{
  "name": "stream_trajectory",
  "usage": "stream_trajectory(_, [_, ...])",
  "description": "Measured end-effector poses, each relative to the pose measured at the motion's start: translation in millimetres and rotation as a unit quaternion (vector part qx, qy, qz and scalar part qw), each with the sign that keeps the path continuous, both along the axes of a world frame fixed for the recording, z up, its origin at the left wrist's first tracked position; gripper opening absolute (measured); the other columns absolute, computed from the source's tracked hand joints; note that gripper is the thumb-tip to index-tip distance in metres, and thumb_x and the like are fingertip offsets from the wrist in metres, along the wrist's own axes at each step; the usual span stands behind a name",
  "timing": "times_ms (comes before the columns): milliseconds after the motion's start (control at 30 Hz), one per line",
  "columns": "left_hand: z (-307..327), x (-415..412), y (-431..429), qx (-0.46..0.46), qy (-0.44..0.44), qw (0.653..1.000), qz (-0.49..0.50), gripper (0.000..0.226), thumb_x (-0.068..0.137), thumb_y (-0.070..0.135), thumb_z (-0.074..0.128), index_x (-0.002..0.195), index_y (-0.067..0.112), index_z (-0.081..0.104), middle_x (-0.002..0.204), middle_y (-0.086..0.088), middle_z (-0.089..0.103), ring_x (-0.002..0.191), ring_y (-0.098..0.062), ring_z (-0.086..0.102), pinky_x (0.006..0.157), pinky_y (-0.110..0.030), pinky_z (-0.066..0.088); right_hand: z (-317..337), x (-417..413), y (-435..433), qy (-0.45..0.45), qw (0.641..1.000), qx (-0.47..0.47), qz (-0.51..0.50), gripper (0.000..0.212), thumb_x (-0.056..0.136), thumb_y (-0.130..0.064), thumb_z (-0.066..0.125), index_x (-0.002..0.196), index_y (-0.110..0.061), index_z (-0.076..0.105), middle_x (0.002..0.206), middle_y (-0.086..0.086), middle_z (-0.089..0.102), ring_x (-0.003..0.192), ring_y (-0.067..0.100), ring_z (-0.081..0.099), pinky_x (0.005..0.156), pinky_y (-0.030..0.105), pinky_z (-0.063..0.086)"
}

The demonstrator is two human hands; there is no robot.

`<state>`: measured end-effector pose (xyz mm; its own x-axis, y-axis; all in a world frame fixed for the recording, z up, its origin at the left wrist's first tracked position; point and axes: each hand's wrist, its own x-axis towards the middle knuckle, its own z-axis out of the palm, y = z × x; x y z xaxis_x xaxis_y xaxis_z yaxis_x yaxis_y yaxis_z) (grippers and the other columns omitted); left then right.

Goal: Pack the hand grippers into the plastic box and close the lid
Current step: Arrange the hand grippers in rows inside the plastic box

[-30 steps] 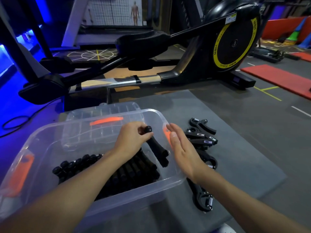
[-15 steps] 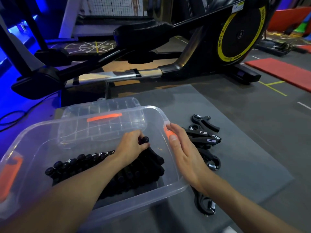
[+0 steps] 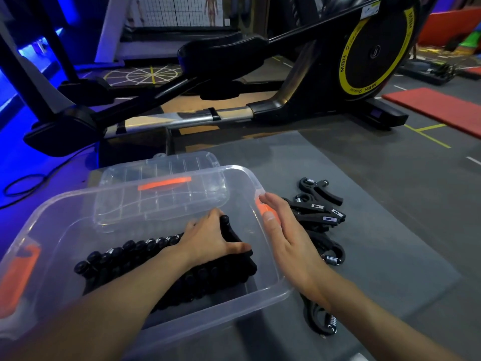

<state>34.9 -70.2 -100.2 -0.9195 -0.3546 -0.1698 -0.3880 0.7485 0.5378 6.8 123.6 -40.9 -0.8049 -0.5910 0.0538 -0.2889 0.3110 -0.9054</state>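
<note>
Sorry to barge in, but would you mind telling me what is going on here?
A person is packing black hand grippers into a clear plastic box on a grey mat. The left hand presses one gripper down at the end of the row inside. The right hand rests open against the box's outer end. More loose grippers wait beside it, and the lid lies behind the box.

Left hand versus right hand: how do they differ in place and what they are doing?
The left hand is inside the plastic box, pressing a hand gripper onto the packed row; the right hand is outside, flat against the box's end wall. The left hand is curled around the gripper; the right hand is open, holding nothing. Both are bare.
</note>
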Motion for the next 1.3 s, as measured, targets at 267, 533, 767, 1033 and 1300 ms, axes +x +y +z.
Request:
stream_trajectory(267, [0.5,1.8,2.8,-0.006,0.009,1.000,-0.006,0.089,0.054,0.078,0.072,0.118,0.026,0.040,0.108,0.012,0.053,0.098,-0.011,0.043,0.102,-0.039,0.038,-2.7,-1.2,-0.7,0.008,1.000,-0.001,-0.001,0.046,0.101,-0.042,0.034,0.147,-0.031,0.032,0.148,-0.022,0.038,0.136,-0.009,0.031,0.116,0.025,0.029])
stream_trajectory(533, [-7.5,2.2,-0.2,-0.017,0.005,0.999,-0.032,0.088,0.054,0.084,0.066,0.115,0.027,0.037,0.107,0.013,0.056,0.101,-0.010,0.046,0.103,-0.036,0.032,-6.8,-2.2,-1.6,0.024,1.000,0.006,-0.004,0.047,0.102,-0.042,0.035,0.147,-0.030,0.032,0.149,-0.020,0.039,0.137,-0.005,0.032,0.117,0.032,0.029])
stream_trajectory(767, [-14.2,-1.0,0.5,-0.061,-0.009,0.997,-0.047,0.088,0.054,0.088,0.060,0.113,0.026,0.038,0.104,0.015,0.054,0.093,-0.009,0.044,0.108,-0.044,0.028,-8.7,-1.9,-1.2,0.034,0.999,0.012,-0.005,0.047,0.101,-0.044,0.034,0.147,-0.032,0.030,0.149,-0.021,0.037,0.139,-0.004,0.030,0.117,0.036,0.029])
stream_trajectory(1033, [-21.1,-3.0,10.0,-0.116,-0.039,0.989,-0.084,0.079,0.058,0.088,0.057,0.100,0.026,0.034,0.108,0.009,0.051,0.106,-0.017,0.052,0.107,-0.055,0.023,-7.3,0.7,-2.2,0.049,0.999,0.018,-0.007,0.047,0.102,-0.042,0.035,0.147,-0.029,0.031,0.150,-0.018,0.037,0.139,-0.005,0.030,0.117,0.035,0.028])
stream_trajectory(1300, [-26.5,-1.5,4.8,-0.134,-0.014,0.987,-0.088,0.088,0.054,0.093,0.052,0.109,0.025,0.040,0.112,0.010,0.054,0.111,-0.016,0.051,0.110,-0.048,0.023,-5.9,-0.1,-1.0,0.045,0.999,0.016,-0.003,0.047,0.102,-0.039,0.036,0.147,-0.029,0.030,0.150,-0.020,0.037,0.138,-0.006,0.030,0.117,0.033,0.028])
